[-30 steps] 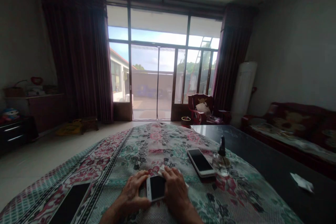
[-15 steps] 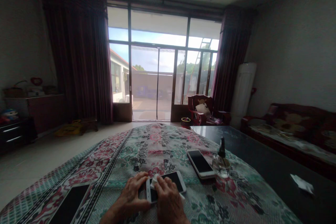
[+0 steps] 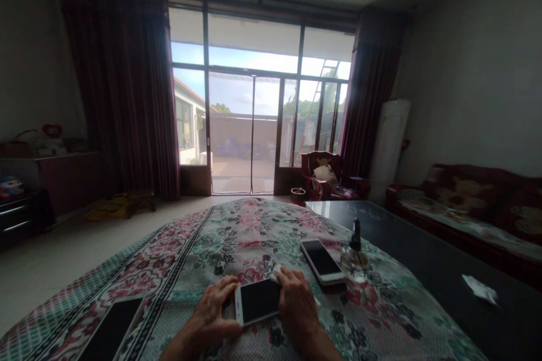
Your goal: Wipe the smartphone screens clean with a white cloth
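Note:
A white-framed smartphone (image 3: 259,300) lies screen up on the flowered tablecloth (image 3: 203,271). My left hand (image 3: 214,307) grips its left end between thumb and fingers. Over its right end is my right hand (image 3: 297,300), fingers closed on a white tissue (image 3: 276,273) pressed against the phone; most of the tissue is hidden under the fingers. Another white smartphone (image 3: 322,262) rests beyond my right hand, beside a clear spray bottle (image 3: 354,256) with a black nozzle. Farther left, a third smartphone (image 3: 112,330) lies with its dark screen up.
The cloth covers part of a dark glossy table (image 3: 415,271), where a crumpled white tissue (image 3: 480,289) lies at the right. Beyond stand a wooden armchair (image 3: 324,177), a sofa (image 3: 461,192) and glazed doors (image 3: 243,135). A low cabinet (image 3: 63,183) is at the left.
My right hand has slid right across the phone's screen with the tissue, uncovering the middle of the screen. My left hand keeps its grip on the left end.

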`<state>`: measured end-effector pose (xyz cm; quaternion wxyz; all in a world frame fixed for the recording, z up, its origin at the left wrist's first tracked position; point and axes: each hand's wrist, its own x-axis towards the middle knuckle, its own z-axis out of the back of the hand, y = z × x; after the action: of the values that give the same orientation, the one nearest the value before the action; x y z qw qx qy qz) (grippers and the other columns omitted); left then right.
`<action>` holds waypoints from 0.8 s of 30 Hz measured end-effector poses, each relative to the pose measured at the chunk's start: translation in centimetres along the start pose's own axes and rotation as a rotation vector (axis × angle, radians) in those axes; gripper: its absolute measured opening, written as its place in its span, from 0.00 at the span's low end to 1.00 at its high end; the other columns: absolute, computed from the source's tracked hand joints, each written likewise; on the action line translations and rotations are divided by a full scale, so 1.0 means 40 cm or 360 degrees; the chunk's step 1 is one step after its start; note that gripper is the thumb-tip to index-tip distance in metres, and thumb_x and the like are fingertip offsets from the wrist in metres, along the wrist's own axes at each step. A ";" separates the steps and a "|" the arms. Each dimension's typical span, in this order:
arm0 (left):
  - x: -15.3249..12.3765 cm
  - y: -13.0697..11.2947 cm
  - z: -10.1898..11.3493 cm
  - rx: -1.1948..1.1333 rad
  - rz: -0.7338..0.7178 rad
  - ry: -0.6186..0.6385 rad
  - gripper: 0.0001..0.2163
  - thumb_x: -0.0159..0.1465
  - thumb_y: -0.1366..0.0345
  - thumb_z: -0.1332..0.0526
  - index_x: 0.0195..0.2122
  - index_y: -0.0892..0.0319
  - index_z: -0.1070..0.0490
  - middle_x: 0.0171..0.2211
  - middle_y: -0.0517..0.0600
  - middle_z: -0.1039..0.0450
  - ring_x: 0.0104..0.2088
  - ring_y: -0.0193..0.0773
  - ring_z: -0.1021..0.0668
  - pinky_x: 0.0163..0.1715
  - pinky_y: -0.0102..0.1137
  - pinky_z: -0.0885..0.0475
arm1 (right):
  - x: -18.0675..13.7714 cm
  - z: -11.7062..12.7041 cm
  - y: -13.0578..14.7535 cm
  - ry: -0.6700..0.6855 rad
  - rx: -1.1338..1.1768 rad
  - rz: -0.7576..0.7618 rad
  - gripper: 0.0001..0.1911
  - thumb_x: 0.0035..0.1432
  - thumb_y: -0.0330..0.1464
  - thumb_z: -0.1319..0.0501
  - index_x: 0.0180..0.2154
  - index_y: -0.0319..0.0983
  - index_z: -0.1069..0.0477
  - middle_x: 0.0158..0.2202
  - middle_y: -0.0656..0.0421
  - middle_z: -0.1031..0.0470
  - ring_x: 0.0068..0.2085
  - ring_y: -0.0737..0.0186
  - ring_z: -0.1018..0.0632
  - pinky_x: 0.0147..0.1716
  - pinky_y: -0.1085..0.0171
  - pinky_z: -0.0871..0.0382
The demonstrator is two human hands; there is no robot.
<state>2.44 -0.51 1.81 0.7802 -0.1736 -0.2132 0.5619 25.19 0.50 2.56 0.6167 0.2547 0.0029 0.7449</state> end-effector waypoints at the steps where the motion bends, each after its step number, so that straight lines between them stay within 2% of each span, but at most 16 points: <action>1: 0.000 0.002 -0.002 0.0001 0.0001 -0.0001 0.34 0.44 0.65 0.34 0.56 0.61 0.33 0.62 0.57 0.39 0.61 0.53 0.38 0.61 0.40 0.44 | -0.001 -0.001 -0.001 -0.0002 -0.0011 -0.0004 0.24 0.58 0.22 0.53 0.50 0.39 0.28 0.54 0.57 0.28 0.55 0.56 0.32 0.54 0.60 0.42; 6: 0.009 0.013 -0.014 0.0033 -0.0004 -0.0005 0.33 0.44 0.65 0.34 0.55 0.57 0.31 0.61 0.54 0.38 0.62 0.52 0.38 0.61 0.40 0.43 | -0.025 -0.024 0.038 0.0036 0.0038 0.0098 0.22 0.59 0.23 0.53 0.50 0.41 0.28 0.56 0.58 0.30 0.55 0.56 0.33 0.55 0.60 0.42; 11: 0.013 0.021 -0.023 0.0068 -0.0016 -0.0038 0.33 0.42 0.66 0.35 0.54 0.54 0.30 0.61 0.53 0.37 0.61 0.52 0.36 0.61 0.40 0.42 | -0.054 -0.058 0.091 0.0223 0.0167 0.0320 0.20 0.59 0.32 0.47 0.53 0.45 0.31 0.59 0.60 0.33 0.56 0.52 0.33 0.54 0.56 0.41; 14: 0.013 0.027 -0.026 0.0084 -0.0016 -0.0044 0.33 0.42 0.66 0.35 0.53 0.53 0.30 0.60 0.51 0.36 0.61 0.52 0.36 0.60 0.39 0.41 | -0.056 -0.064 0.098 0.0242 0.0221 0.0386 0.19 0.60 0.34 0.46 0.52 0.46 0.31 0.58 0.61 0.33 0.55 0.52 0.33 0.53 0.56 0.40; 18: 0.014 0.017 -0.019 0.0069 -0.0039 -0.0067 0.32 0.42 0.65 0.34 0.52 0.51 0.29 0.59 0.49 0.34 0.60 0.52 0.35 0.60 0.39 0.41 | -0.041 -0.050 0.075 0.0146 0.0220 0.0272 0.19 0.58 0.31 0.46 0.50 0.45 0.29 0.56 0.62 0.31 0.55 0.55 0.33 0.55 0.59 0.41; 24: 0.009 -0.012 0.004 0.0071 0.0014 0.0042 0.32 0.43 0.63 0.36 0.54 0.55 0.30 0.61 0.52 0.37 0.61 0.52 0.36 0.60 0.40 0.42 | -0.010 -0.016 0.027 0.0005 0.0095 0.0027 0.24 0.58 0.23 0.53 0.51 0.41 0.28 0.55 0.58 0.29 0.56 0.57 0.33 0.56 0.60 0.43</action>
<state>2.83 -0.29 2.25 0.7841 -0.1643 -0.1896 0.5677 23.99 0.07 2.18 0.6025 0.2719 0.0239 0.7500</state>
